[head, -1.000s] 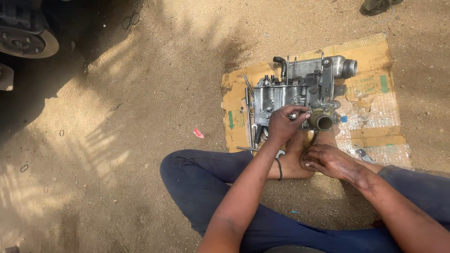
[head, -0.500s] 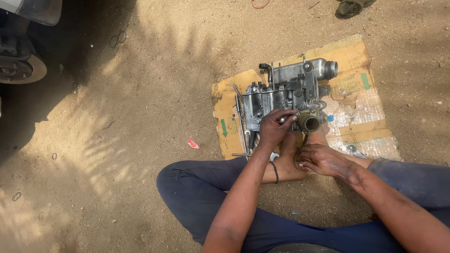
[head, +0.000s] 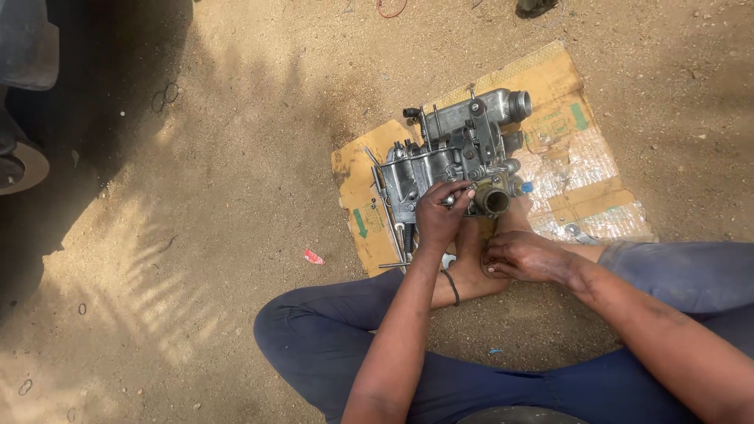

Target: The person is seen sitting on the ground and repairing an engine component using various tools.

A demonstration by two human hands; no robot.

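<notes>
A grey metal engine assembly [head: 452, 153] with pipes and a brass-coloured round port [head: 495, 198] lies on a flattened cardboard sheet [head: 561, 86] on the dirt. My left hand [head: 438, 216] is on the assembly's near edge, with its fingertips pinched on a small fitting next to the port. My right hand [head: 525, 255] rests lower, fingers curled down against my bare foot [head: 471, 263], just below the assembly. Whether it holds anything is hidden. I sit cross-legged in dark blue trousers [head: 314, 345].
Thin metal rods [head: 386, 206] lie along the assembly's left side, and a small wrench [head: 577, 233] lies on the cardboard at right. A red scrap [head: 312, 256] is on the sand. A vehicle wheel [head: 20, 169] sits in shadow at far left, a shoe [head: 538, 6] at the top.
The view has shifted a little, so the assembly and cardboard sit slightly further left in frame. Both hands stay where they were relative to the assembly.
</notes>
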